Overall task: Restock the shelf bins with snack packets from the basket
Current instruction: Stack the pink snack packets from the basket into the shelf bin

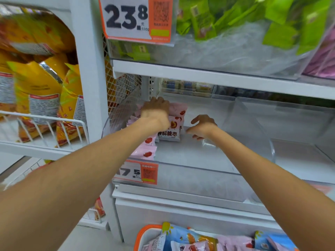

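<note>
The pink packets [170,132], printed with red dates, lie stacked at the clear bin's [199,169] nine o'clock side. My left hand [156,110] reaches deep, fingers curled over the rear packets; my right hand [203,126] hovers at three o'clock of them, loosely spread, holding nothing. The orange-rimmed basket [145,232] at six o'clock holds pink and blue packets.

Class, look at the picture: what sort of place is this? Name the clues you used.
Most likely a shop's snack aisle: price tags on the shelves, clear bins of packets, and a restocking basket.
</note>
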### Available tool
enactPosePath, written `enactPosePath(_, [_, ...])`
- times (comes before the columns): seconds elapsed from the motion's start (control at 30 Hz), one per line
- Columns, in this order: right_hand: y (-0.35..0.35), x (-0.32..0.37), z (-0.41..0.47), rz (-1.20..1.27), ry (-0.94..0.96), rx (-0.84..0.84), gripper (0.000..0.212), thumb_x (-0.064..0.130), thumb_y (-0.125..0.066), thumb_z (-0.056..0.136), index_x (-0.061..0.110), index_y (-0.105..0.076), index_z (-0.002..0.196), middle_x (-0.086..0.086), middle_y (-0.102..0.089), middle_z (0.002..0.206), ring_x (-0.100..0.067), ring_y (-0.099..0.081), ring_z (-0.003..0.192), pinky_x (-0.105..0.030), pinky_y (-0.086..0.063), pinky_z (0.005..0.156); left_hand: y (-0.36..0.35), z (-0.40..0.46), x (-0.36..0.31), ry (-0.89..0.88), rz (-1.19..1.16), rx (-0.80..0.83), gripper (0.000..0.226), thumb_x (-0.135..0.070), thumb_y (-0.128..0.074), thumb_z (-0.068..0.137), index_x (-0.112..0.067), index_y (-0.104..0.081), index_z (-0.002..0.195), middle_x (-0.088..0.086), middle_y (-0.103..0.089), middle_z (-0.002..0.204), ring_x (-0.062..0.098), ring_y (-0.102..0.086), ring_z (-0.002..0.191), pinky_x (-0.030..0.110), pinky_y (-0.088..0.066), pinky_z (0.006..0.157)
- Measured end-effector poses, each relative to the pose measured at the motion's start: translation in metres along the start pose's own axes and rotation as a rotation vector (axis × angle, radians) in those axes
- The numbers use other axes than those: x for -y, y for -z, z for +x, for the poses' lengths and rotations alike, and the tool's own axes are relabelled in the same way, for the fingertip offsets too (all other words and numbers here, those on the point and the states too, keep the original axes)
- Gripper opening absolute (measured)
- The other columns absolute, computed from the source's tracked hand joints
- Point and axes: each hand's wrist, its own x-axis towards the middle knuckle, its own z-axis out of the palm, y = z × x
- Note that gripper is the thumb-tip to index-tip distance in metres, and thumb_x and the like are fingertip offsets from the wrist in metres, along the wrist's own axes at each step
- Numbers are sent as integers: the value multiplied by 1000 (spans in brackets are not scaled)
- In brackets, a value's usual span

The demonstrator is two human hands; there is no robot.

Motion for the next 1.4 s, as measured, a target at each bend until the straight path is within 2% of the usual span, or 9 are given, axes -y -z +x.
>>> enactPosePath(0.17, [28,2,-67,-2,174,-86,3,19,-64,85,19,-65,88,-9,-70,94,-16,-64,66,-26,-53,60,21,-58,-22,124,-356,-105,30,-10,-51,86,-13,-62,114,12,-65,111,31,-58,103,40,-50,87])
enactPosePath(0.3, [49,-3,-131,62,224,-168,20,13,-62,85,26,-66,69,-4,-71,74,-18,-65,64,-26,-55,61,38,-114,-39,175,-636,-198,32,-14,-56,86,-26,-65,113,-1,-65,118,23,-56,114,38,-49,91])
enactPosePath(0.4, [58,-12,-178,97,207,-108,12,11,-62,87,18,-69,80,2,-65,63,-9,-58,51,-10,-37,41,44,-159,-53,169,-720,-70,24,-21,-57,89,-30,-62,112,-12,-62,113,15,-56,109,29,-46,88])
enactPosePath(0.7, [15,-98,-279,36,-58,187,8,17,-62,90,13,-69,90,-3,-68,73,-8,-56,51,-13,-41,42,-25,-270,-80,225,-820,382,20,-16,-53,89,-31,-63,98,-5,-65,108,20,-60,106,28,-46,91])
enactPosePath(0.87, [-19,-148,-296,-59,-101,240,15,17,-58,90,21,-66,79,-2,-67,77,-11,-59,61,-20,-49,59,-70,-303,-92,184,-684,590,28,-16,-48,91,-27,-66,109,-2,-62,126,22,-56,117,32,-43,100])
enactPosePath(1.07, [-42,-201,-282,-511,-59,146,33,23,-55,89,18,-58,121,-5,-53,131,-24,-48,121,-33,-44,96,-105,-319,-106,117,-606,767,41,-15,-40,97,-16,-49,137,5,-45,145,24,-43,131,34,-36,109])
enactPosePath(1.17, [-40,-208,-273,-653,-20,46,47,28,-51,92,17,-42,137,-8,-36,146,-28,-30,135,-38,-30,107,-113,-317,-113,134,-658,709,36,-19,-42,97,-14,-58,129,6,-53,137,25,-50,124,31,-40,103])
enactPosePath(1.27, [-31,-214,-256,-433,-177,-34,47,26,-44,94,13,-38,139,-14,-36,146,-31,-28,135,-39,-28,107,-116,-305,-122,173,-669,545,29,-24,-45,96,-18,-70,108,7,-67,115,26,-59,109,29,-47,89])
enactPosePath(1.4, [-27,-226,-249,-455,-340,327,84,48,-54,74,15,-27,147,-12,-28,152,-33,-23,140,-41,-25,113,-129,-283,-145,144,-647,596,29,-32,-49,96,-21,-68,116,4,-64,123,26,-55,115,34,-46,95])
